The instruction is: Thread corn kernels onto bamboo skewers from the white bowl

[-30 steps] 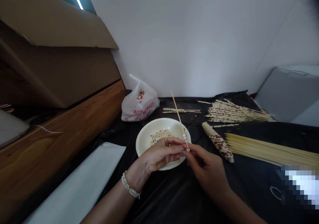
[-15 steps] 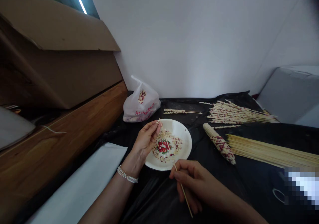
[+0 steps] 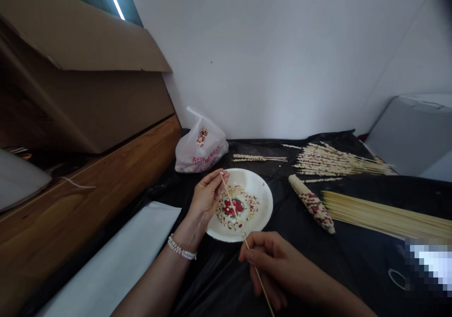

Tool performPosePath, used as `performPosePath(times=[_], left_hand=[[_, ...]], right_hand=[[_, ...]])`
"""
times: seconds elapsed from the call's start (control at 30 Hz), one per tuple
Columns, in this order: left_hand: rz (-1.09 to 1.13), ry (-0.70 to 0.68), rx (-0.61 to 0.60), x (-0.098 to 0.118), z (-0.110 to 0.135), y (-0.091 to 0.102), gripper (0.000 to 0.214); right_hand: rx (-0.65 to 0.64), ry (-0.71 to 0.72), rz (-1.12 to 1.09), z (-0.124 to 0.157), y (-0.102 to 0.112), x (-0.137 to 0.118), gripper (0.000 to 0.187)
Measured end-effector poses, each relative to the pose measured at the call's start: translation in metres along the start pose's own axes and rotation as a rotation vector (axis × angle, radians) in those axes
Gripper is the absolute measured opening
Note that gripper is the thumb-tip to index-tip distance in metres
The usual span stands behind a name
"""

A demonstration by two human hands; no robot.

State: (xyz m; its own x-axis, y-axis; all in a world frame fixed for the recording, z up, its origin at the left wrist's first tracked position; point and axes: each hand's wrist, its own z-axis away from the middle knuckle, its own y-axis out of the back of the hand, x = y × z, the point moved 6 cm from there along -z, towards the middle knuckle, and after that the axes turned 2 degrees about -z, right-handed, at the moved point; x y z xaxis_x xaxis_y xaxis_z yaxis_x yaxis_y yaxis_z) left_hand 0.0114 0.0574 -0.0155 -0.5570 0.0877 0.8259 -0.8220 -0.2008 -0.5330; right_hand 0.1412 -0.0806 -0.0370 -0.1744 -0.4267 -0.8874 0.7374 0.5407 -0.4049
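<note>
My right hand (image 3: 266, 260) is closed round a thin wooden skewer (image 3: 231, 199), which slants up over the bowl toward my left hand. A pale corn kernel (image 3: 243, 234) seems to sit on the skewer just above my right fingers. My left hand (image 3: 205, 199) is pinched at the skewer's upper tip, with a tiny pale piece like a corn kernel at the fingertips, partly hidden. Below them lies a white bowl (image 3: 263, 190) with a red printed centre. Loose pale and dark red corn kernels (image 3: 252, 204) are scattered in it.
A plastic bag of kernels (image 3: 203, 152) stands behind the bowl. To the right lie a partly stripped corn cob (image 3: 312, 204), plain skewers (image 3: 370, 213) and a pile of kernel-covered skewers (image 3: 325, 159). A few more filled skewers (image 3: 249, 157) lie behind. A cardboard box (image 3: 116, 105) stands left.
The skewer has shifted so its upper tip now meets my left fingertips instead of standing past them. My right hand has barely moved.
</note>
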Motion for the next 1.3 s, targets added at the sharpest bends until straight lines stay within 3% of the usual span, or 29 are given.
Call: performPosePath(times=[0.43, 1.3], left_hand=[[-0.018, -0.014, -0.008, -0.001, -0.003, 0.002, 0.015], [-0.278, -0.3, -0.033, 0.011, 0.005, -0.003, 0.021]], right_hand=[[-0.01, -0.009, -0.063, 0.0, -0.001, 0.002, 0.031], [0.061, 0.045, -0.111, 0.001, 0.002, -0.003, 0.033]])
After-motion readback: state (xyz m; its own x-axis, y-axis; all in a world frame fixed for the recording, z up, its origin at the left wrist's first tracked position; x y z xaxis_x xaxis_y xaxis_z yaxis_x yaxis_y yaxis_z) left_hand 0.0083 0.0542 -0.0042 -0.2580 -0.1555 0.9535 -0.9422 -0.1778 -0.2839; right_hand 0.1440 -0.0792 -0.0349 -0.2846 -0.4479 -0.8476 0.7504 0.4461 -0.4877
